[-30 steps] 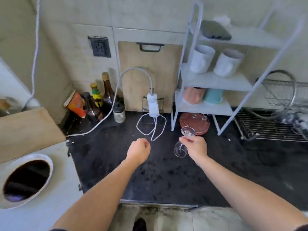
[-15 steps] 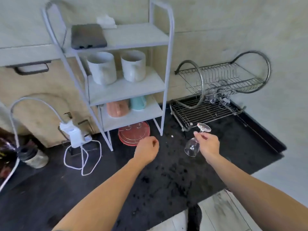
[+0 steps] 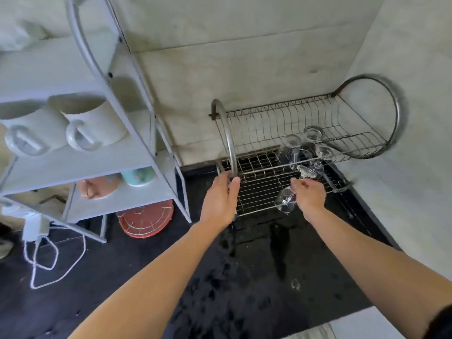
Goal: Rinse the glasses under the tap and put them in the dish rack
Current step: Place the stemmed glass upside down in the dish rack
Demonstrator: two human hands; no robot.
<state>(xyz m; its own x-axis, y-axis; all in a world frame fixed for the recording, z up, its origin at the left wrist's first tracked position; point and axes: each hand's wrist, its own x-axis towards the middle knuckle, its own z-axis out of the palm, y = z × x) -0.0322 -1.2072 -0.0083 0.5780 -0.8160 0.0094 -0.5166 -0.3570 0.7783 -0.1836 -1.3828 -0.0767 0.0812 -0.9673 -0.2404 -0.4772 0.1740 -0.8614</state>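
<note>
The right hand point(image 3: 309, 195) was clamped on the glass point(image 3: 285, 203), fingers curled round its stem. The bowl hung low and to the left, and the foot pointed up toward the rack point(image 3: 259, 192). That tilt was probably deliberate: it let any rinse water run out, and it put the foot first for the upper tier. The glass was in the air over the front edge of the rack's lower grid and touched no wire.

Other glasses point(image 3: 305, 148) already hung bowl-down from the upper tier's front rail, just beyond the held one. The slot being aimed at was most likely beside them.

The left hand point(image 3: 220, 199) was at the base of the rack's left hoop point(image 3: 230, 143). Its fingers were nearly straight on one side of the hoop and the thumb was on the other. It seemed to be steadying the light wire frame, though I could not tell whether it squeezed the hoop or only lay against it.

The dark tabletop point(image 3: 244, 277) in front of the rack looked wet in streaks (likely drips from carried glasses). No tap was in view. To the left stood a shelf point(image 3: 156, 133) with two mugs point(image 3: 95, 126), well apart from the work.

The next move called for care, because the foot had to clear the neighbouring glasses without knocking them.
</note>
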